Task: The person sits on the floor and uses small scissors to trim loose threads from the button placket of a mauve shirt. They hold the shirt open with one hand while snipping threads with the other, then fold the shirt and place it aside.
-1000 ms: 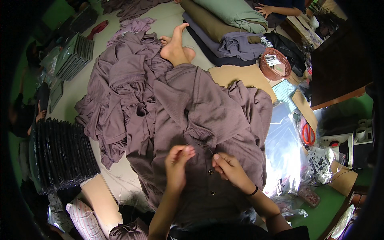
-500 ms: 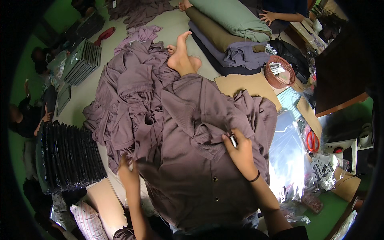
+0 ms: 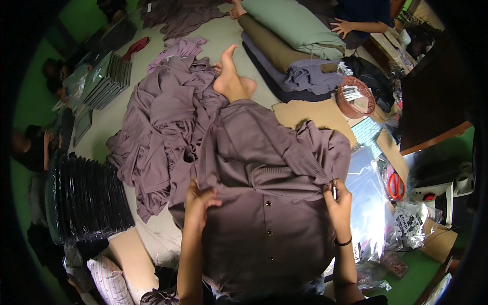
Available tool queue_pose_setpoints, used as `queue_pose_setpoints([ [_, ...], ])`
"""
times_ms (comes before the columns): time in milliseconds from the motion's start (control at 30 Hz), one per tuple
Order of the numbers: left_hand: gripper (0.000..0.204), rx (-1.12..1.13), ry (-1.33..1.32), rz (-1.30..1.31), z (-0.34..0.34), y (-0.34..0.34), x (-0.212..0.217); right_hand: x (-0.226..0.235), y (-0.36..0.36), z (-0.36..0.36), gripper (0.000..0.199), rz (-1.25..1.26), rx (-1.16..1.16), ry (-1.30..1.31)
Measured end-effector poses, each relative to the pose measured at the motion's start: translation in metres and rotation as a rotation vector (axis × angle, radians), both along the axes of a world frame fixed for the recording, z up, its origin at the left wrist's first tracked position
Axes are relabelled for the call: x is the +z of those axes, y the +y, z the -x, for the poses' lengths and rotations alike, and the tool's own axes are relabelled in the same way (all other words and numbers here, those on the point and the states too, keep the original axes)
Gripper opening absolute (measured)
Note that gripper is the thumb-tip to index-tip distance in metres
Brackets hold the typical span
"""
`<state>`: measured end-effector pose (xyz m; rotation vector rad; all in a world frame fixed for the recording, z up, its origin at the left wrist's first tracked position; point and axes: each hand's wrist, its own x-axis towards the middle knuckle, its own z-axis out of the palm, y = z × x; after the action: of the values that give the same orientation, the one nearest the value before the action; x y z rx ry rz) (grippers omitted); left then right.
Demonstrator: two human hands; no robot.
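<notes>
We see the left hand (image 3: 199, 202) curled, fingers gripping the left edge of the grey-purple shirt (image 3: 264, 203) spread across the lap. The right hand (image 3: 337, 201) pinches the shirt's right edge, closed on the cloth beside a small tag (image 3: 334, 192). A pile of similar shirts (image 3: 162, 117) lies just beyond.

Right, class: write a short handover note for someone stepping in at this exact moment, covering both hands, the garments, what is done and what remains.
Left hand grips the left edge of the mauve button shirt spread in front. Right hand pinches its right edge.
The shirt's upper part is folded down, sleeves gathered across it; buttons face up.
Heap of matching garments lies beyond, unfolded. Clear plastic bags lie to the right.
Done: shirt laid out, top turned over. Left: finishing the fold; the heap.
</notes>
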<state>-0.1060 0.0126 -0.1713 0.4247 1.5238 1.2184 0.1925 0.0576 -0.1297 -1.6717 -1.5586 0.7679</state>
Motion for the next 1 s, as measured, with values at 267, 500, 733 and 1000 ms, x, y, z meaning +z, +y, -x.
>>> queue_pose_setpoints([
  [267, 0.055, -0.274, 1.405, -0.252, -0.016, -0.029, 0.009, 0.013, -0.009, 0.009, 0.017, 0.082, 0.085, -0.189],
  [500, 0.038, -0.226, 0.899, -0.098, -0.015, -0.035, 0.002, 0.025, -0.012, 0.030, 0.022, 0.068, 0.149, -0.185],
  [733, 0.024, -0.427, 0.925, -0.382, -0.028, -0.064, 0.004, 0.028, -0.024, 0.065, 0.031, 0.139, 0.402, -0.123],
  [1000, 0.031, -0.257, 0.925, -0.302, -0.045, -0.075, 0.000, 0.011, -0.036, 0.082, 0.031, 0.167, 0.714, -0.262],
])
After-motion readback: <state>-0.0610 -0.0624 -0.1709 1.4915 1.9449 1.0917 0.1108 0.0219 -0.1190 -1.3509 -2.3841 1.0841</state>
